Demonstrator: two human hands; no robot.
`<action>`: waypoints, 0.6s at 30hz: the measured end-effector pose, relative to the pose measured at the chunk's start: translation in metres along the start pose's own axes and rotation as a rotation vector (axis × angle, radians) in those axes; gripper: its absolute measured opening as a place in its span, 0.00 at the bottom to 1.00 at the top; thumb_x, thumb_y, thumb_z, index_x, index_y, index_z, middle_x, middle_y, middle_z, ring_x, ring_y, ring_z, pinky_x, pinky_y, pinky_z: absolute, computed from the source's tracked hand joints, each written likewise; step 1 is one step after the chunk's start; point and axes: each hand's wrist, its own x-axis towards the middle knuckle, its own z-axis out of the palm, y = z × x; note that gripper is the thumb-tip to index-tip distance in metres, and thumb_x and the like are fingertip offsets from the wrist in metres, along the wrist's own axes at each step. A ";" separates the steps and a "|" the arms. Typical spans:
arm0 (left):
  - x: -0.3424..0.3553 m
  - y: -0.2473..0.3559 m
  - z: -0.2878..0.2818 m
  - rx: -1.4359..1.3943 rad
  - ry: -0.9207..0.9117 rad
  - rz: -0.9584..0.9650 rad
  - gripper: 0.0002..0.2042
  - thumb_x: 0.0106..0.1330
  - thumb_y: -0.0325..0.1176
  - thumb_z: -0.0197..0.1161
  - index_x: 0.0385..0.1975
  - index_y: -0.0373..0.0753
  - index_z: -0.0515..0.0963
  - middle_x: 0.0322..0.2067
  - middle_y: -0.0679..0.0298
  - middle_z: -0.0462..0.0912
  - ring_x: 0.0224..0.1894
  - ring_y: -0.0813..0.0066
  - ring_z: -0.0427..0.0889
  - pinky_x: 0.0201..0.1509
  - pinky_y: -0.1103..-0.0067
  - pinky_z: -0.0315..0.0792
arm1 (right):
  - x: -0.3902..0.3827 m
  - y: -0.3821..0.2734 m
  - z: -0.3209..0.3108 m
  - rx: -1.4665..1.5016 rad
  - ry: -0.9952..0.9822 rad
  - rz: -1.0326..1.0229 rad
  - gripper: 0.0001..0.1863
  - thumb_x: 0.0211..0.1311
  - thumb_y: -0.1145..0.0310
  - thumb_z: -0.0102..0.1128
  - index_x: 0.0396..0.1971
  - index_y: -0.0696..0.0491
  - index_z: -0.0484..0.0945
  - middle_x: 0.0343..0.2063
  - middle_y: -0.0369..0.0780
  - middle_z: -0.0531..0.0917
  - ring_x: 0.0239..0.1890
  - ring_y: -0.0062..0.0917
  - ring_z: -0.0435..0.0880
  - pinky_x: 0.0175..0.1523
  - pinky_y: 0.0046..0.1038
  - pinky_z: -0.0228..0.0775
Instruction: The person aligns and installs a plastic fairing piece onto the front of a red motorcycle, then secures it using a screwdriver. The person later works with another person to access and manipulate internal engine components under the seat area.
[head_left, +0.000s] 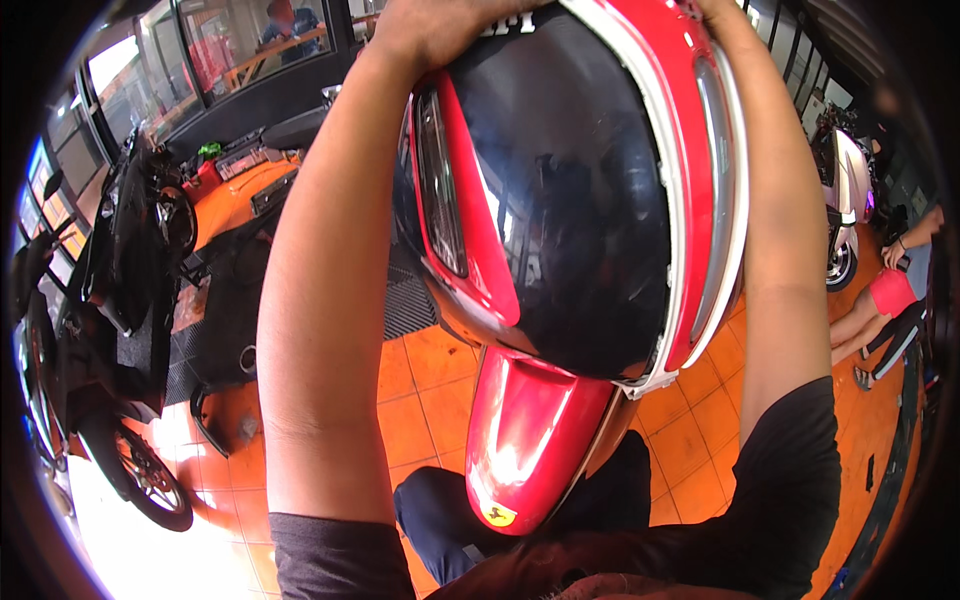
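Between my forearms is a large glossy motorcycle fairing [570, 210] in black, red and white. A long clear lamp lens [443, 180] is set in its left side. My left hand [435, 30] grips the fairing's far left edge, its fingertips cut off by the picture's top. At the far right edge, my right hand [703, 8] touches the fairing, mostly out of the picture. Below it, a red tapered fender [535, 440] with a small yellow badge [498, 514] points toward me, between my dark-trousered legs. I cannot tell how fender and fairing join.
Black motorcycles [120, 270] stand at the left, with a dark body part [235, 310] on the orange tiled floor [425, 400]. To the right are a white scooter [850, 180] and a person in pink shorts [893, 293]. Another person [288, 25] sits behind the windows.
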 end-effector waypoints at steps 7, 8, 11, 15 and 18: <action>0.007 -0.010 -0.011 0.125 -0.181 -0.055 0.52 0.49 0.72 0.60 0.67 0.36 0.60 0.65 0.42 0.61 0.70 0.50 0.58 0.72 0.66 0.53 | 0.000 -0.045 -0.003 0.228 -0.059 0.527 0.13 0.63 0.63 0.54 0.38 0.53 0.85 0.30 0.43 0.85 0.31 0.29 0.85 0.38 0.27 0.73; 0.007 -0.019 -0.008 0.158 -0.198 -0.024 0.54 0.46 0.78 0.56 0.68 0.44 0.60 0.66 0.43 0.60 0.70 0.48 0.56 0.72 0.63 0.52 | 0.002 -0.057 -0.005 0.258 -0.026 0.593 0.13 0.63 0.62 0.55 0.35 0.54 0.85 0.29 0.43 0.85 0.30 0.29 0.84 0.37 0.28 0.72; 0.018 -0.011 -0.002 0.233 -0.151 -0.077 0.50 0.54 0.73 0.54 0.66 0.35 0.62 0.66 0.46 0.62 0.69 0.51 0.59 0.71 0.67 0.54 | 0.026 -0.076 -0.022 0.194 -0.026 1.038 0.20 0.56 0.52 0.63 0.26 0.56 0.84 0.24 0.44 0.84 0.29 0.29 0.84 0.36 0.30 0.72; 0.033 -0.029 0.005 0.006 -0.132 -0.195 0.39 0.58 0.62 0.57 0.64 0.40 0.67 0.60 0.47 0.71 0.65 0.54 0.67 0.67 0.69 0.60 | 0.061 -0.100 -0.038 -0.044 -0.106 1.274 0.20 0.59 0.51 0.57 0.35 0.53 0.84 0.37 0.47 0.84 0.40 0.37 0.84 0.46 0.39 0.74; 0.035 -0.019 0.015 -0.085 -0.066 -0.296 0.34 0.58 0.55 0.60 0.61 0.41 0.71 0.51 0.47 0.79 0.59 0.55 0.75 0.63 0.71 0.64 | 0.043 -0.111 -0.047 -0.335 -0.153 1.056 0.29 0.61 0.43 0.55 0.48 0.54 0.77 0.45 0.43 0.83 0.48 0.31 0.82 0.54 0.32 0.72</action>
